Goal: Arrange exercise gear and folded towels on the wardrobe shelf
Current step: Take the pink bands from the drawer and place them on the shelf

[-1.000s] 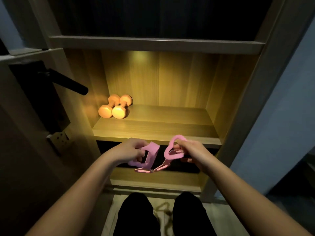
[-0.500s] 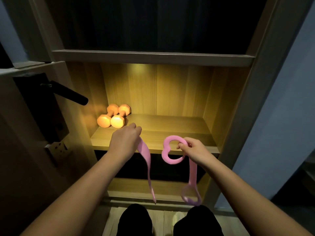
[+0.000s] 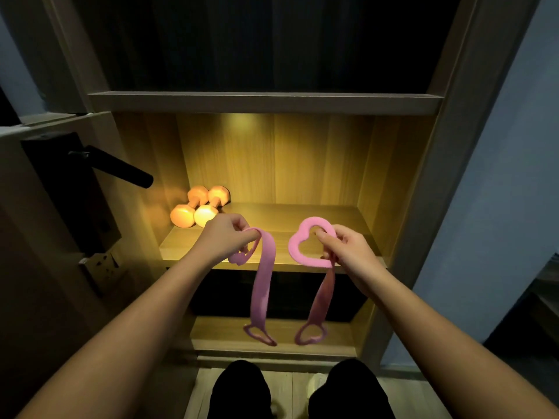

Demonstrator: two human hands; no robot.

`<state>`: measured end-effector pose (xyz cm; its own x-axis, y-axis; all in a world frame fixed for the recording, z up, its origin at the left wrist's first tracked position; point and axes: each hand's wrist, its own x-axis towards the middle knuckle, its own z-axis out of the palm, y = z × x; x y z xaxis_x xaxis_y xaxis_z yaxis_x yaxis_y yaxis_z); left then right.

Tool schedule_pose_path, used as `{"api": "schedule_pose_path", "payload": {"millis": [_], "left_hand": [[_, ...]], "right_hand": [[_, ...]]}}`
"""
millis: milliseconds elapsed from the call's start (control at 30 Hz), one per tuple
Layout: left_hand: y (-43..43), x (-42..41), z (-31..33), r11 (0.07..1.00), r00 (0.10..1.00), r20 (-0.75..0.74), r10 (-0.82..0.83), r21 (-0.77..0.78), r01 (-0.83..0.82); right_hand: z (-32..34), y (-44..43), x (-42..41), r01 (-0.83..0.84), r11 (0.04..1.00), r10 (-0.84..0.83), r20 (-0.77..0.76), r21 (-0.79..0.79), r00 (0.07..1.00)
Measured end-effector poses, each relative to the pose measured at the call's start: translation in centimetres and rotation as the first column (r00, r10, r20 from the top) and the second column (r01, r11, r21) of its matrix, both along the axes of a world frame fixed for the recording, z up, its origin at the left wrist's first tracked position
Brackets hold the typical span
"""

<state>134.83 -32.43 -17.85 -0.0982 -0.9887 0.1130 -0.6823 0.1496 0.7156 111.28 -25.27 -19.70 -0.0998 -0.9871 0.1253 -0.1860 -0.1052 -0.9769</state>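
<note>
I hold two pink resistance bands with heart-shaped loops in front of the lit wardrobe shelf (image 3: 302, 217). My left hand (image 3: 225, 240) pinches the top of the left pink band (image 3: 262, 285), which hangs down to a heart loop near the lower shelf. My right hand (image 3: 348, 252) grips the right pink band (image 3: 308, 243) at its upper heart loop, and its strap dangles below. Two orange dumbbells (image 3: 198, 207) lie side by side at the shelf's back left corner.
A door with a black lever handle (image 3: 121, 170) and lock plate stands open at the left, close to the shelf. An upper shelf board (image 3: 266, 101) caps the lit compartment. A lower shelf (image 3: 272, 331) sits beneath. My dark-trousered knees (image 3: 299, 391) are at the bottom.
Both hands have risen toward the shelf edge and moved apart. The bunched bands have unfolded and now hang straight down, with the lower heart loops side by side.
</note>
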Motion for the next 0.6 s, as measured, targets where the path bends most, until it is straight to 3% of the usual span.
{"api": "schedule_pose_path", "payload": {"millis": [200,333,433,600], "left_hand": [[0.0,-0.2,0.7,0.978,0.992,-0.053,-0.112,0.171,0.119],[-0.5,-0.1,1.2,0.997,0.988,0.152,-0.043,0.076,0.031],[-0.9,-0.1,2.1,0.997,0.972,0.230,-0.052,0.060,0.039],[-0.9,-0.3,2.8,0.965,0.994,0.030,-0.105,0.245,0.094]], "right_hand": [[0.6,-0.1,0.3,-0.143,0.989,0.136,0.216,0.021,0.967],[1.0,0.0,0.2,-0.200,0.977,0.174,0.279,0.070,0.945],[1.1,0.0,0.1,-0.207,0.975,0.189,0.185,0.084,0.964],[1.1,0.1,0.3,-0.216,0.974,0.205,0.135,0.073,0.970]]}}
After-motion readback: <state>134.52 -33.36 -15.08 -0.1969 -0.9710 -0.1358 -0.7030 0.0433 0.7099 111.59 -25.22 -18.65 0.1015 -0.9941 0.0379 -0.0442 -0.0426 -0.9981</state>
